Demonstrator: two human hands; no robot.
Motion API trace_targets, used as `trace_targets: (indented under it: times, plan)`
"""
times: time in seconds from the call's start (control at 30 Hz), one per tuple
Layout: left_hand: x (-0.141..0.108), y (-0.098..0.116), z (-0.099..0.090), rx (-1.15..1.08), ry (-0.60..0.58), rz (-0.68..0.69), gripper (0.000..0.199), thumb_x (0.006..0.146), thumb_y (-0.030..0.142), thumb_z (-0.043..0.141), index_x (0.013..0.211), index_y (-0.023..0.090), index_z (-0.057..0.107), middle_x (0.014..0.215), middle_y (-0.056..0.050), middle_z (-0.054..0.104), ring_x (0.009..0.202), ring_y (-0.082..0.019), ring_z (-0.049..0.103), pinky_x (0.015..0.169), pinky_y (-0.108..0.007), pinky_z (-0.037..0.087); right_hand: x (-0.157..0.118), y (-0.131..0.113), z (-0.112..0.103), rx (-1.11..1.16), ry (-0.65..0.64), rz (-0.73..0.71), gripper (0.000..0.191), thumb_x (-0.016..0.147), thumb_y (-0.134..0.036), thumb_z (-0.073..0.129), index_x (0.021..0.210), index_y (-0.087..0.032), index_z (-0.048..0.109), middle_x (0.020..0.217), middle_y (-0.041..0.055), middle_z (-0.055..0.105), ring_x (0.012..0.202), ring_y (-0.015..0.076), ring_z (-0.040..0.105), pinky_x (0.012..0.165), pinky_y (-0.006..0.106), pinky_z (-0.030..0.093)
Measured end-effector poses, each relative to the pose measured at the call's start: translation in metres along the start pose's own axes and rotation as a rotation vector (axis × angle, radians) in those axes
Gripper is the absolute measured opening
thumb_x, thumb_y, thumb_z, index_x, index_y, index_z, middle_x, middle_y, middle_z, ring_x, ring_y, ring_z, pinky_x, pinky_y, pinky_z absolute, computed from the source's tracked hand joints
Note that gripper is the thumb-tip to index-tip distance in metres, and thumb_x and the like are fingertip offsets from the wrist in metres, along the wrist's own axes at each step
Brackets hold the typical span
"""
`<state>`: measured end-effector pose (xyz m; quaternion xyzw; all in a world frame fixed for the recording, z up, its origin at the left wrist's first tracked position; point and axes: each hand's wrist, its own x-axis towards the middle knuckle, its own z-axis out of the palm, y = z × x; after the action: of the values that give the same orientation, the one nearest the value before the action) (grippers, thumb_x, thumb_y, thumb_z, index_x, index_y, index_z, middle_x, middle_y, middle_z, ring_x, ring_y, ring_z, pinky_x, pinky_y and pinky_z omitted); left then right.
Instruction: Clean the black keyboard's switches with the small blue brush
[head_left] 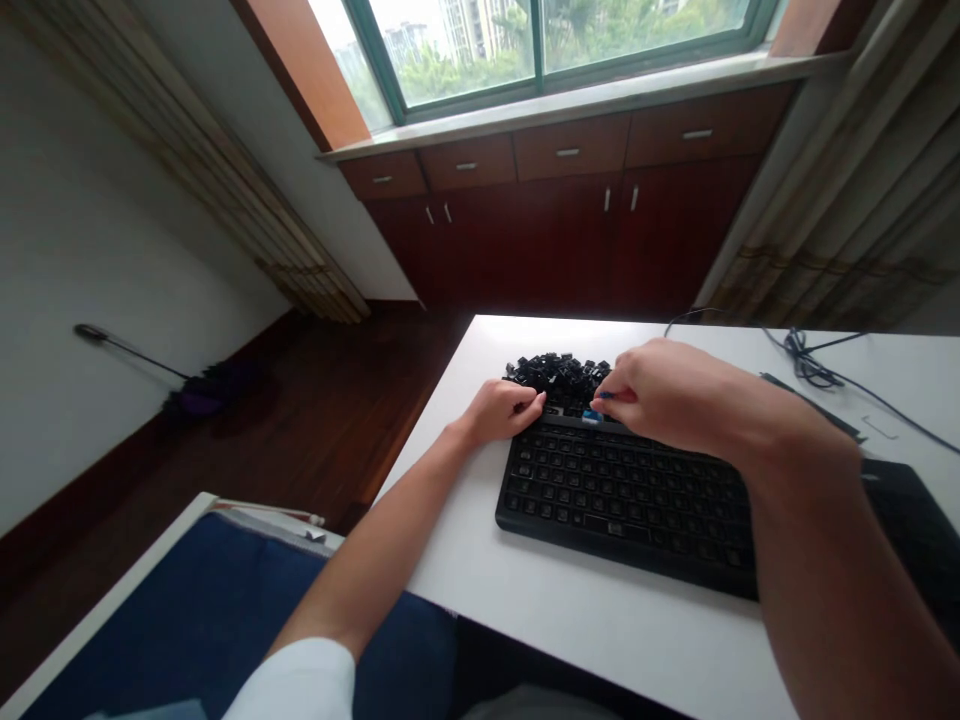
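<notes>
A black keyboard frame (630,500) with rows of sockets lies on the white table (480,560). Behind its back edge is a heap of small black keycaps (559,371). My left hand (504,410) rests at the keyboard's back left corner, fingers curled, beside the heap; whatever is between its fingers is too small to name. Over the back edge, my right hand (652,392) pinches a small blue thing that I cannot make out. Just below those fingertips sits a blue piece (592,416) at the keyboard's back edge. The right forearm covers the keyboard's right part.
A black cable (814,365) lies coiled at the table's back right, near a thin bent wire (879,428). Another black panel (911,530) is at the right. A blue chair (187,620) stands at the lower left. Wooden cabinets (570,240) are beyond the table.
</notes>
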<state>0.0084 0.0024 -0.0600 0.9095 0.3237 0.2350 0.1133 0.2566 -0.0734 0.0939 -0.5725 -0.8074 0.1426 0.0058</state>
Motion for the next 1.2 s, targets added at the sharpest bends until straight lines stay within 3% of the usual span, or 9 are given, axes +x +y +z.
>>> trace_targets:
  times: [0.1, 0.23, 0.3, 0.47, 0.6, 0.73, 0.97, 1.2]
  plan:
    - [-0.001, -0.001, -0.001, 0.003, -0.007, -0.003, 0.050, 0.102, 0.036, 0.047, 0.056, 0.018, 0.034, 0.051, 0.004, 0.038, 0.049, -0.008, 0.031, 0.054, -0.026, 0.026, -0.005, 0.004, -0.003, 0.002, 0.019, -0.019, 0.034, 0.088, -0.047, 0.055, 0.071, -0.024, 0.072, 0.069, 0.0023, 0.070, 0.057, 0.0136, 0.053, 0.056, 0.032, 0.034]
    - [-0.002, -0.001, -0.001, 0.013, -0.011, 0.009, 0.051, 0.102, 0.036, 0.047, 0.056, 0.018, 0.034, 0.050, 0.005, 0.037, 0.048, -0.009, 0.030, 0.055, -0.027, 0.026, -0.007, 0.007, -0.001, 0.042, -0.156, 0.043, 0.042, 0.087, -0.052, 0.054, 0.058, -0.022, 0.059, 0.052, -0.0001, 0.056, 0.046, 0.0113, 0.039, 0.048, 0.032, 0.026]
    - [-0.002, -0.001, -0.001, 0.013, -0.012, 0.014, 0.051, 0.102, 0.037, 0.046, 0.056, 0.019, 0.034, 0.050, 0.005, 0.038, 0.048, -0.009, 0.031, 0.055, -0.027, 0.026, -0.004, 0.007, 0.001, 0.018, -0.170, 0.064, 0.040, 0.085, -0.048, 0.057, 0.055, -0.021, 0.055, 0.050, -0.0002, 0.052, 0.046, 0.0114, 0.037, 0.049, 0.033, 0.026]
    - [-0.003, -0.002, -0.001, 0.026, -0.007, 0.022, 0.051, 0.103, 0.037, 0.045, 0.056, 0.019, 0.036, 0.049, 0.004, 0.039, 0.048, -0.009, 0.033, 0.055, -0.027, 0.028, -0.003, 0.005, -0.002, -0.079, 0.006, 0.022, 0.038, 0.086, -0.044, 0.055, 0.056, -0.021, 0.053, 0.055, 0.0015, 0.056, 0.049, 0.0127, 0.039, 0.053, 0.034, 0.028]
    - [-0.002, -0.002, -0.001, 0.035, -0.004, 0.031, 0.050, 0.102, 0.037, 0.047, 0.057, 0.019, 0.036, 0.050, 0.005, 0.040, 0.048, -0.009, 0.034, 0.055, -0.028, 0.028, -0.002, 0.002, 0.000, 0.029, 0.021, -0.128, 0.045, 0.091, -0.051, 0.051, 0.058, -0.020, 0.052, 0.060, 0.0013, 0.060, 0.054, 0.0120, 0.044, 0.056, 0.033, 0.029]
    - [0.000, 0.000, -0.003, 0.034, -0.005, 0.044, 0.049, 0.102, 0.035, 0.047, 0.057, 0.019, 0.036, 0.050, 0.004, 0.040, 0.048, -0.009, 0.037, 0.055, -0.027, 0.029, 0.010, 0.003, 0.008, 0.076, 0.060, -0.176, 0.043, 0.093, -0.050, 0.048, 0.064, -0.020, 0.058, 0.067, 0.0030, 0.065, 0.062, 0.0130, 0.049, 0.061, 0.031, 0.033]
    - [0.001, -0.001, -0.005, 0.051, -0.018, 0.071, 0.049, 0.102, 0.035, 0.047, 0.057, 0.019, 0.035, 0.050, 0.004, 0.039, 0.047, -0.010, 0.036, 0.054, -0.028, 0.028, -0.004, 0.020, -0.004, -0.142, 0.062, 0.178, 0.031, 0.086, -0.042, 0.054, 0.070, -0.019, 0.068, 0.072, 0.0111, 0.068, 0.057, 0.0162, 0.050, 0.054, 0.032, 0.029]
    - [0.002, -0.003, -0.002, 0.042, -0.024, 0.067, 0.049, 0.103, 0.034, 0.048, 0.058, 0.020, 0.034, 0.051, 0.005, 0.039, 0.048, -0.010, 0.036, 0.055, -0.028, 0.029, -0.017, 0.034, -0.010, -0.051, -0.025, 0.230, 0.030, 0.086, -0.042, 0.054, 0.065, -0.021, 0.061, 0.066, 0.0069, 0.066, 0.055, 0.0157, 0.053, 0.051, 0.031, 0.033]
